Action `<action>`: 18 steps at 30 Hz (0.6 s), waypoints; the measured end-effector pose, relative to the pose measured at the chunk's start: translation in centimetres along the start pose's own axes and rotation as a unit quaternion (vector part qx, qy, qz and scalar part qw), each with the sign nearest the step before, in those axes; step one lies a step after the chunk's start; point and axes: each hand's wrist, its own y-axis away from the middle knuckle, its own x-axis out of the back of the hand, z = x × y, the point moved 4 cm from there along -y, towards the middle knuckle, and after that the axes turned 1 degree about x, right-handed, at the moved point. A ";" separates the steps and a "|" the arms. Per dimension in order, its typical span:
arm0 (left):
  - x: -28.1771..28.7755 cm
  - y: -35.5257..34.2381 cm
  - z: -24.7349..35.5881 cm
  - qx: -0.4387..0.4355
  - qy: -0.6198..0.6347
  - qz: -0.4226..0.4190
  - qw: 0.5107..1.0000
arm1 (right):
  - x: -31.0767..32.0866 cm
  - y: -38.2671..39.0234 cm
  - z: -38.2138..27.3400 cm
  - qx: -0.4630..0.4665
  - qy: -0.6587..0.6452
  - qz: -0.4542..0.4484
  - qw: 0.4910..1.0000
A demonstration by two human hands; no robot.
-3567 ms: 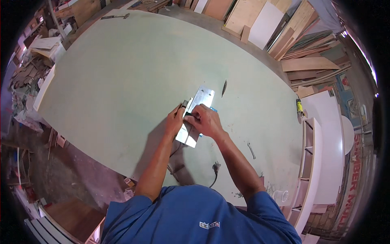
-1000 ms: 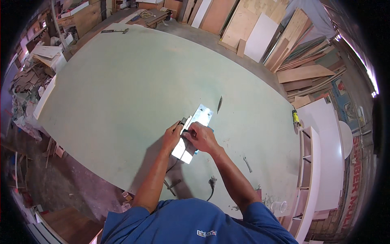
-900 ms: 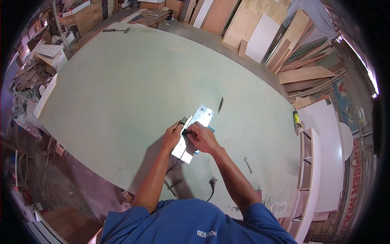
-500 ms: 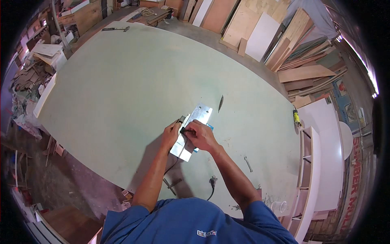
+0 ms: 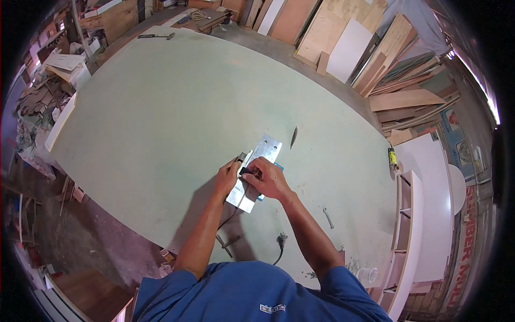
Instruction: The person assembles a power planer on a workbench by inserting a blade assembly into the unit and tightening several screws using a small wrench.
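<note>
A power tool, apparently an electric planer, lies on the table with its flat, shiny metal sole facing up and bits of blue body showing beside it. My left hand is closed around its left edge. My right hand bends over the middle of the sole, with thumb and fingers closed at a small black part. Those fingers hide most of that part. From the tool's near end runs a dark cord, and a power plug rests closer to my body.
The large pale green table carries a dark pointed tool, a wrench, a T-shaped metal tool, a clear cup and a hammer. White shelving borders the right side. Boards lean beyond the far edge.
The fingers of my right hand have shifted slightly over the black part, with the thumb lying lower. My left hand and the tool stay in place.
</note>
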 end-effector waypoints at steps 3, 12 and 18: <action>0.0 -0.3 -0.1 0.009 -0.007 -0.016 1.000 | -0.1 -0.2 0.2 0.029 -0.004 0.000 1.000; -0.1 -0.2 0.0 0.031 0.006 -0.020 0.999 | 0.2 -0.1 -0.5 -0.008 -0.027 -0.003 1.000; -0.1 0.1 0.3 0.020 -0.006 -0.005 1.000 | -0.2 -0.5 -0.2 -0.081 0.019 -0.031 0.996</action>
